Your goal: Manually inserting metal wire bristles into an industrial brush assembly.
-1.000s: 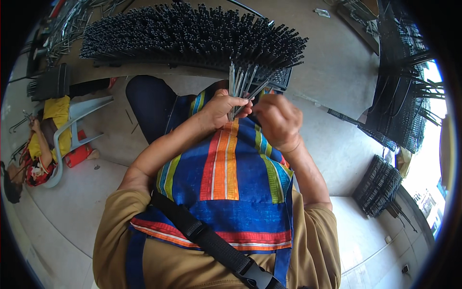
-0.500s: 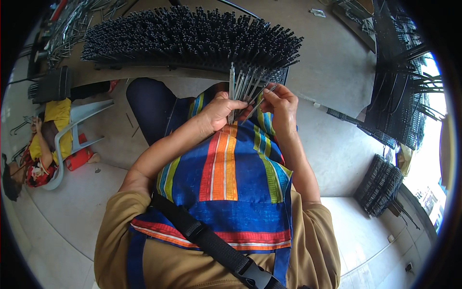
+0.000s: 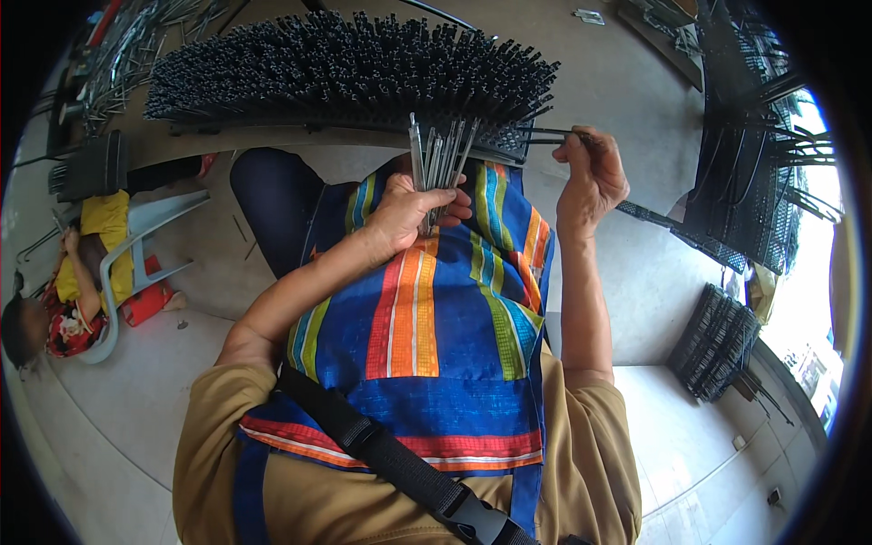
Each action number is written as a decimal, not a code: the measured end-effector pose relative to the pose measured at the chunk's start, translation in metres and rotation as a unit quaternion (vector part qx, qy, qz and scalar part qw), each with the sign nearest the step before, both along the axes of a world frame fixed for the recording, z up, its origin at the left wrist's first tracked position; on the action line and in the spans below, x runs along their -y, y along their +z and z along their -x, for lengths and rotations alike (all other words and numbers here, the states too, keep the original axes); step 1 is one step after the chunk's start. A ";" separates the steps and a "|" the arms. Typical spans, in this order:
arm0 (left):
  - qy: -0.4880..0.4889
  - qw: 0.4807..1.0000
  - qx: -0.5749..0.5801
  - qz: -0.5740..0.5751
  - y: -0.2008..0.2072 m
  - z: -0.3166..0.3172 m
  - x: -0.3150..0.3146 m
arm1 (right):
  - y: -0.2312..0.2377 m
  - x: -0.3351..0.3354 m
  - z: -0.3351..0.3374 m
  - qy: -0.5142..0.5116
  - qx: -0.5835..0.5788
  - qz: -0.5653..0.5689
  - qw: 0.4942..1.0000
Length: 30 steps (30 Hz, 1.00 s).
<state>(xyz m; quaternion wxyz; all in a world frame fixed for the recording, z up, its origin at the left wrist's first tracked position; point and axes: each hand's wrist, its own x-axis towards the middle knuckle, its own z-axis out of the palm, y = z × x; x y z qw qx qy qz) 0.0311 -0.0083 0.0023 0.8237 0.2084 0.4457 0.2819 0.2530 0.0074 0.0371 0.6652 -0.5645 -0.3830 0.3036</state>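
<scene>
My left hand (image 3: pixel 404 211) is closed around a fanned bundle of thin silvery metal rods (image 3: pixel 438 159), held upright above my lap with their tips pointing away from me. My right hand (image 3: pixel 595 186) is raised to the right, with thumb and fingers pinched on the end of a thin dark rod (image 3: pixel 547 141). That rod points left toward the right end of a long rack. Densely packed black rods (image 3: pixel 354 73) stand upright in the rack, on the table in front of me. Whether the rod's far end touches the rack, I cannot tell.
The table (image 3: pixel 627 118) extends to the right. Loose metal rods (image 3: pixel 118 77) lie at its far left. Black mesh racks (image 3: pixel 745 173) stand at the right, with a black stack (image 3: pixel 715 343) on the floor. Another person (image 3: pixel 77 282) sits on a pale plastic chair (image 3: pixel 136 245) at left.
My right hand has moved away from the bundle, to the right and slightly forward, and now pinches a rod by the rack's end. My left hand still grips the bundle, shifted slightly left.
</scene>
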 end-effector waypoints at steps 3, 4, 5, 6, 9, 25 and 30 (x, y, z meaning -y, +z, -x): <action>-0.010 0.999 0.015 0.041 -0.003 0.000 0.000 | -0.006 -0.010 -0.002 0.044 0.109 -0.042 0.992; -0.009 0.999 0.014 0.041 -0.003 0.000 0.000 | -0.007 -0.011 -0.002 0.044 0.108 -0.043 0.992; -0.008 0.998 0.005 0.059 -0.004 0.001 0.000 | -0.007 -0.012 -0.002 0.047 0.140 -0.043 0.988; -0.006 0.997 -0.004 0.078 -0.003 0.001 0.000 | -0.007 -0.013 -0.002 0.051 0.171 -0.044 0.983; -0.002 0.999 0.002 0.035 -0.001 0.002 0.001 | -0.006 -0.013 -0.002 0.050 0.184 -0.041 0.981; 0.004 0.997 -0.012 0.078 -0.012 0.005 -0.001 | 0.001 -0.025 0.008 0.026 0.272 -0.009 0.962; -0.004 0.996 0.002 0.090 -0.009 0.010 0.000 | 0.007 -0.022 0.005 0.027 0.419 0.028 0.907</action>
